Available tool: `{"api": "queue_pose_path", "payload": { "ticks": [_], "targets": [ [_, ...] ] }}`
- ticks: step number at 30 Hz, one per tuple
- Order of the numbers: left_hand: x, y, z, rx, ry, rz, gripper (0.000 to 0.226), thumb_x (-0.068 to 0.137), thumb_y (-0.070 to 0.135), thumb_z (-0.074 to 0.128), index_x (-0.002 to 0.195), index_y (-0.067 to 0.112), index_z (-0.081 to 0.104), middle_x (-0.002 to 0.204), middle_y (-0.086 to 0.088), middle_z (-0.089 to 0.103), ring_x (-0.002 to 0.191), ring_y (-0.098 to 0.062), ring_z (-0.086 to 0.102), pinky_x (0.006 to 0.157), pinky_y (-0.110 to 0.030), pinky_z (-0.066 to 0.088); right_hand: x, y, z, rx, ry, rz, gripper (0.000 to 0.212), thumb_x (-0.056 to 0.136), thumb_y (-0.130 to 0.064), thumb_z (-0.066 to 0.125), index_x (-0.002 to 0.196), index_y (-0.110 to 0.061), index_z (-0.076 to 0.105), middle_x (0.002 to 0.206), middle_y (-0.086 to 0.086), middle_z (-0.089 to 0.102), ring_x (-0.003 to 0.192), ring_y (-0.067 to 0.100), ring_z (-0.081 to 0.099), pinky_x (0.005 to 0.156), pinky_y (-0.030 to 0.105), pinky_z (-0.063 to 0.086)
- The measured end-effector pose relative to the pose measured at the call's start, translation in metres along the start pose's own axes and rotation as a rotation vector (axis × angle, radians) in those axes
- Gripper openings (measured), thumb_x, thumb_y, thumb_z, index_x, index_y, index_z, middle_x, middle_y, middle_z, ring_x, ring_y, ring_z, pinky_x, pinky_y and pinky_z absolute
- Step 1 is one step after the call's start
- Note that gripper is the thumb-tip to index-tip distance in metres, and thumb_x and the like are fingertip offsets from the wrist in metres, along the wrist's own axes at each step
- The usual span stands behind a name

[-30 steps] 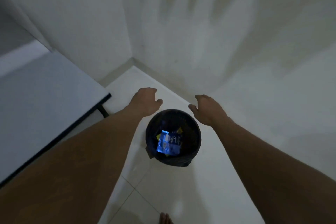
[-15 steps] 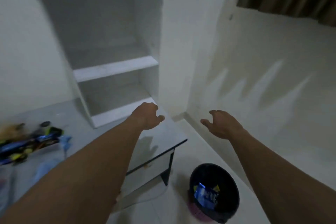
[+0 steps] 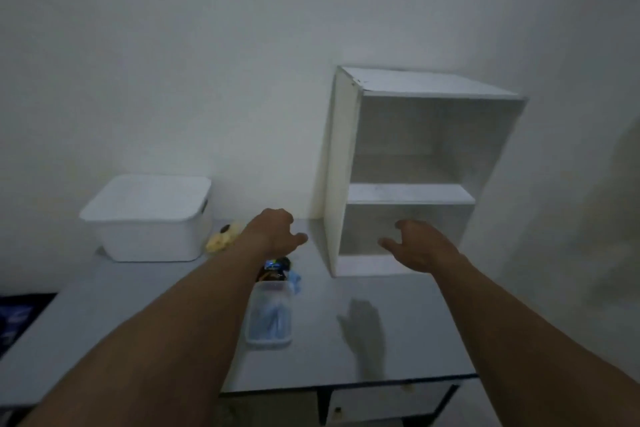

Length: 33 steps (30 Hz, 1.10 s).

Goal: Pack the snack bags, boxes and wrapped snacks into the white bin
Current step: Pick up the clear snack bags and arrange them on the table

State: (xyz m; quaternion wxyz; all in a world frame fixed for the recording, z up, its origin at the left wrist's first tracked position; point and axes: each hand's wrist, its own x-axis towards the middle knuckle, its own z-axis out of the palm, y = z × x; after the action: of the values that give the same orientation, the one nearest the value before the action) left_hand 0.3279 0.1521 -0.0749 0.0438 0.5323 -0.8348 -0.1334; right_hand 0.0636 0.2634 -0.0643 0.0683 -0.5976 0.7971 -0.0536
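The white bin (image 3: 149,218) stands at the back left of the grey table (image 3: 408,333) with its lid on. A yellow snack bag (image 3: 221,239) lies just right of it. My left hand (image 3: 275,230) hovers over the table behind that bag, fingers loosely curled and holding nothing. Below my forearm lie dark and blue wrapped snacks (image 3: 277,269) and a clear box (image 3: 270,314) with blue packets inside. My right hand (image 3: 419,248) is held out in front of the shelf unit, fingers spread, nothing in it.
A white two-tier shelf unit (image 3: 408,170) stands on the table at the back right, against the wall. The table's front edge (image 3: 346,386) runs along the bottom of the view. Something dark blue (image 3: 14,319) lies beyond the table's left edge.
The view has swung up and left from a black floor bin with a blue packet inside to the table. Both hands stayed out in front with nothing in them.
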Motion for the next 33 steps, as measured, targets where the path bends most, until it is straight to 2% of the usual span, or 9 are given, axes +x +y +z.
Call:
{"api": "queue_pose_path", "payload": {
  "ticks": [8,17,23,28,33],
  "targets": [
    [0.005,-0.097,-0.049,-0.042,0.159,-0.225,0.073,0.087,0.059,0.055,0.142,0.011,0.046,0.143,-0.01,0.051,0.132,-0.027,0.045,0.106,-0.038,0.041,0.09,-0.125,0.001,0.038,-0.039,-0.274,0.068,0.096,-0.057,0.044,0.141,-0.006,0.043,0.143,0.015,0.049,0.13,0.03,0.047,0.105,0.04,0.042],
    [0.036,-0.16,-0.042,-0.072,0.166,-0.363,0.067,0.088,0.054,0.058,0.139,0.011,0.05,0.14,-0.009,0.054,0.128,-0.026,0.049,0.103,-0.037,0.043,0.171,-0.193,0.046,0.033,-0.172,-0.411,0.063,0.1,-0.051,0.04,0.142,-0.004,0.04,0.148,0.014,0.043,0.133,0.029,0.042,0.107,0.038,0.038],
    [0.097,-0.194,-0.012,-0.121,0.105,-0.325,0.064,0.09,0.049,0.059,0.141,0.011,0.048,0.143,-0.009,0.052,0.131,-0.025,0.047,0.107,-0.037,0.04,0.225,-0.215,0.097,0.066,-0.243,-0.369,0.063,0.1,-0.05,0.041,0.143,-0.004,0.039,0.149,0.014,0.042,0.134,0.029,0.042,0.107,0.038,0.037],
    [0.167,-0.229,0.009,-0.108,0.036,-0.234,0.058,0.092,0.043,0.057,0.14,0.012,0.048,0.141,-0.008,0.053,0.128,-0.027,0.049,0.104,-0.037,0.042,0.263,-0.238,0.139,0.119,-0.294,-0.293,0.066,0.1,-0.05,0.042,0.147,-0.005,0.034,0.152,0.013,0.039,0.138,0.028,0.037,0.109,0.037,0.034],
    [0.239,-0.255,0.036,-0.094,-0.048,-0.118,0.052,0.095,0.036,0.054,0.141,0.013,0.046,0.143,-0.007,0.051,0.131,-0.027,0.046,0.108,-0.038,0.039,0.29,-0.271,0.184,0.24,-0.291,-0.185,0.061,0.098,-0.049,0.046,0.14,-0.005,0.043,0.143,0.014,0.049,0.13,0.029,0.046,0.104,0.037,0.04]
  ]
}}
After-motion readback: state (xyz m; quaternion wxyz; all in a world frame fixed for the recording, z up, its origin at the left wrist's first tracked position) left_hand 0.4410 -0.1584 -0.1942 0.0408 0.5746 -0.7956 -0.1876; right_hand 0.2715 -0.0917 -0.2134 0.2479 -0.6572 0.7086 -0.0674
